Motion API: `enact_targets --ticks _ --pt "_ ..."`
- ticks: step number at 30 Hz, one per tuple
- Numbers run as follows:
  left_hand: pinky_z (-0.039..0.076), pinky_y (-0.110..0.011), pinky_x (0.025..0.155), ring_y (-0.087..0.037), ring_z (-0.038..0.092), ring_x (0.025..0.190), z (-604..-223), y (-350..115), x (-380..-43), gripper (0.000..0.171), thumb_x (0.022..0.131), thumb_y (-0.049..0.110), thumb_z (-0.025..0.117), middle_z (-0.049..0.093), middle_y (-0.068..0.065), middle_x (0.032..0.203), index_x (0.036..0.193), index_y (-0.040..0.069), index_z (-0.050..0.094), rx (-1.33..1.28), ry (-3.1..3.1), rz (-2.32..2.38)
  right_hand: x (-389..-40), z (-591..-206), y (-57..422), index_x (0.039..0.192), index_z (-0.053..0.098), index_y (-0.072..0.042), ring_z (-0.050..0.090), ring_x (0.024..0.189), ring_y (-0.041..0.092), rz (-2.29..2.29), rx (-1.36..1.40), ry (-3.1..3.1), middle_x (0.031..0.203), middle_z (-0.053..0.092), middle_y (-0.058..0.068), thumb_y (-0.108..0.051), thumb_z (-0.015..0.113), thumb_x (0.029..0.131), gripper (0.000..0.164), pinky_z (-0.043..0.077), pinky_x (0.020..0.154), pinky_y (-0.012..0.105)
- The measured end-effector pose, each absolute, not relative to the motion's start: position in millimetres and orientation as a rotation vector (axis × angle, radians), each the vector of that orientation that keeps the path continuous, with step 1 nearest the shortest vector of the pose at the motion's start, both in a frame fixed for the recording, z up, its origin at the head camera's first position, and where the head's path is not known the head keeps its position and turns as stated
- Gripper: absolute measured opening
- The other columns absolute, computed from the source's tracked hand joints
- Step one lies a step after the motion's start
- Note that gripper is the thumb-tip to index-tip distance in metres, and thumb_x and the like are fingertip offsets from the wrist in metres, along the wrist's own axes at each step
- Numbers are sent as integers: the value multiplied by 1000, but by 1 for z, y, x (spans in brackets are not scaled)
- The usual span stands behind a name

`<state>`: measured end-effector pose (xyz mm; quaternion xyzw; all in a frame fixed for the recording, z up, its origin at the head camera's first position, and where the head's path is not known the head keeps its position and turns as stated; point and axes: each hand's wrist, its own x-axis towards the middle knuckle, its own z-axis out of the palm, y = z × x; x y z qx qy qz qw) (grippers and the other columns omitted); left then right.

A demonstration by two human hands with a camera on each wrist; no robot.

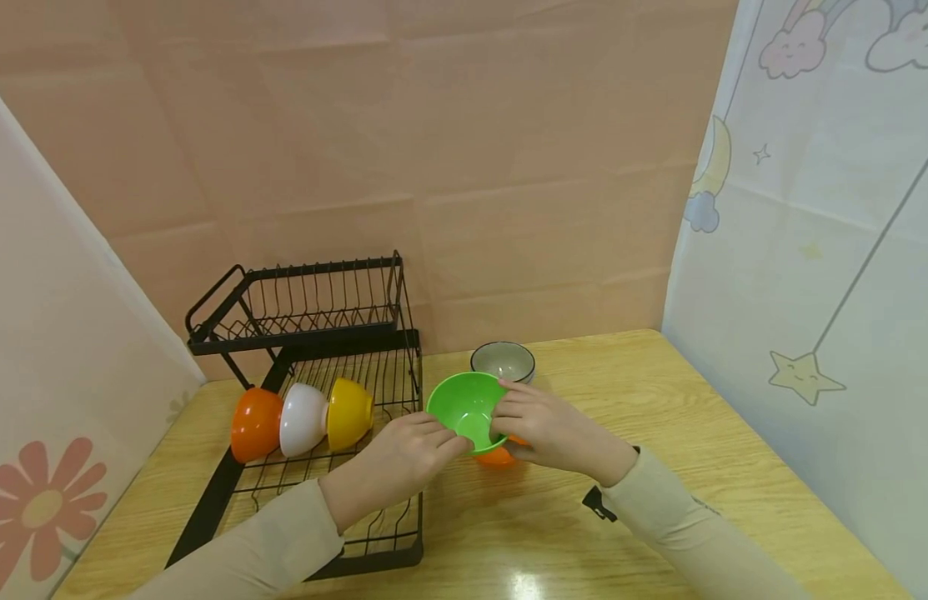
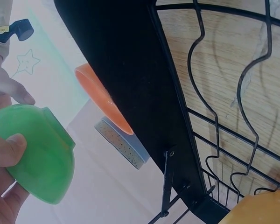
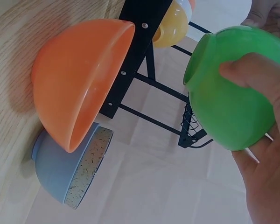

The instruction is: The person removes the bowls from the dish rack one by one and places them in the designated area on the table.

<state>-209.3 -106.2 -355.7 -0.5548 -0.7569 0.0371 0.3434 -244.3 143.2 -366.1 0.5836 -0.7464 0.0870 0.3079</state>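
Observation:
A green bowl [image 1: 464,404] is held up between both hands, its opening tipped toward the head view. My left hand [image 1: 403,454] pinches its near left rim, the thumb on the outside in the left wrist view. On the other side my right hand [image 1: 549,425] grips the rim, thumb outside and fingers partly within. Below it an orange bowl [image 3: 79,74] rests on the table, mostly hidden in the head view. Behind that stands a bowl [image 1: 504,360] with a speckled grey inside, bluish outside and dark rim.
A black two-tier dish rack [image 1: 306,337] stands at left. On its lower tier an orange bowl [image 1: 255,425], a white bowl [image 1: 303,421] and a yellow bowl [image 1: 349,415] lie on their sides in a row. Cloth walls [image 1: 509,167] enclose the wooden table [image 1: 659,517].

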Motion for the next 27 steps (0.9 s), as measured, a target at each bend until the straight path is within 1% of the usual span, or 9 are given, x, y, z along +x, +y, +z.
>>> enact_targets --ticks 5,10,20,23,27 --pt "55 -22 81 -5 69 83 -355 -107 -209 19 82 6 75 74 7 93 98 13 68 -1444 -1977 106 -245 -367 143 81 62 -16 64 90 7 202 1535 -1975 86 64 -9 -2 77 66 25 46 101 47" --pt "55 -22 80 -5 69 81 -355 -106 -209 16 84 6 73 74 7 92 98 13 68 -1444 -1980 103 -245 -367 144 83 63 -16 63 92 9 203 1541 -1976 87 65 -9 -2 77 65 27 45 102 47" --pt "55 -22 79 -5 69 81 -353 -105 -209 19 82 8 76 74 7 91 98 13 69 -1445 -1994 116 -245 -366 145 88 66 -17 65 95 8 172 1544 -1968 91 67 -8 0 76 65 30 46 102 46" --pt "55 -22 79 -5 69 81 -351 -105 -209 19 82 8 76 74 7 91 98 13 69 -1447 -1997 121 -245 -366 145 88 66 -17 65 94 7 160 1538 -1972 90 67 -9 0 76 65 30 45 102 46" --pt "55 -22 80 -5 69 81 -350 -105 -208 20 82 8 76 74 7 91 99 13 68 -1451 -2000 128 -244 -365 146 84 65 -18 63 87 6 149 1529 -1960 84 64 -9 2 73 64 29 46 102 45"
